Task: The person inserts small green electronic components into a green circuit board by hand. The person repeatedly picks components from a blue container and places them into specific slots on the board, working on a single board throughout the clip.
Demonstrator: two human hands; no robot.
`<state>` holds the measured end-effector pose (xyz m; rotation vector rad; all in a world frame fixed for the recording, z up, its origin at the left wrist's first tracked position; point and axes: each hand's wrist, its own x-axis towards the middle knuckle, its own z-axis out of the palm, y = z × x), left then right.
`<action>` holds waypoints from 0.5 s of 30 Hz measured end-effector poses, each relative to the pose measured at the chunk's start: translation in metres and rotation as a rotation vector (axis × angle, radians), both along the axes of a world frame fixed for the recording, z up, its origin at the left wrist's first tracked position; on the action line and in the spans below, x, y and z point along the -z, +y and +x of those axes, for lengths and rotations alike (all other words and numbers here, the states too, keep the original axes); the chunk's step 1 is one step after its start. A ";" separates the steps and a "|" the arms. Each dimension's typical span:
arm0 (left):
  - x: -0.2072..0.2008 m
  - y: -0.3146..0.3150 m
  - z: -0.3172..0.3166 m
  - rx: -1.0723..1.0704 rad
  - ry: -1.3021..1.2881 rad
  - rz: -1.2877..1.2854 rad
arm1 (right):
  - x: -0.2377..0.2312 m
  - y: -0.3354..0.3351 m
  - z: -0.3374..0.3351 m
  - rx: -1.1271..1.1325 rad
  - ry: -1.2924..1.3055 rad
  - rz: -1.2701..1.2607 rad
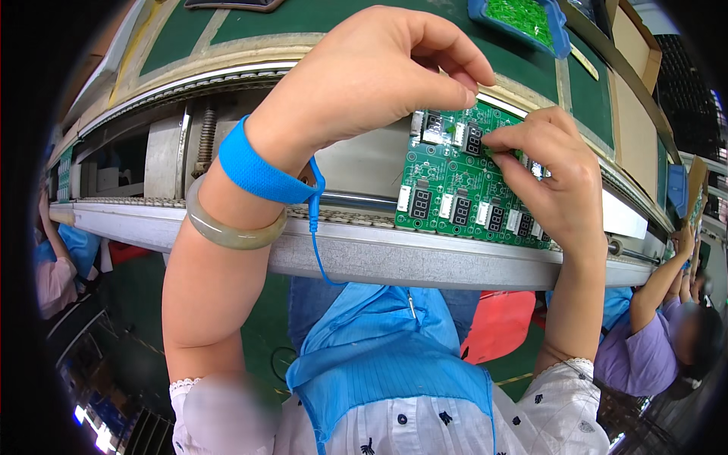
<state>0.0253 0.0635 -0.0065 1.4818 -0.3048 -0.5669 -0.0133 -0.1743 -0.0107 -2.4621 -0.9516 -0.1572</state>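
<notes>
A green circuit board lies across the conveyor in front of me, carrying several black digit displays and white connectors. My left hand is held over the board's far left part, thumb and forefinger brought together; whatever is between them is hidden. Lower on the board's right side, my right hand closes thumb and forefinger beside a digit display. Something small may be in that pinch, but I cannot make it out. A blue wrist strap with a cord and a pale bangle circle my left wrist.
Beyond the conveyor, a blue bin holds many small green parts on a green work surface. The metal front rail runs between me and the board. Other people work at the far left and right. A red seat is below.
</notes>
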 end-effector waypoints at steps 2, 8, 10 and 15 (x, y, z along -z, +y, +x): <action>0.002 -0.003 0.000 -0.023 -0.006 0.050 | 0.000 0.000 0.000 0.004 -0.001 -0.005; 0.003 -0.007 -0.001 -0.046 -0.010 0.091 | 0.000 0.001 -0.001 0.007 0.004 0.017; 0.005 -0.006 -0.001 -0.042 -0.006 0.079 | 0.000 0.000 0.000 -0.004 0.004 0.012; 0.009 -0.005 0.000 -0.035 0.002 0.044 | 0.002 0.000 0.001 -0.017 -0.031 0.018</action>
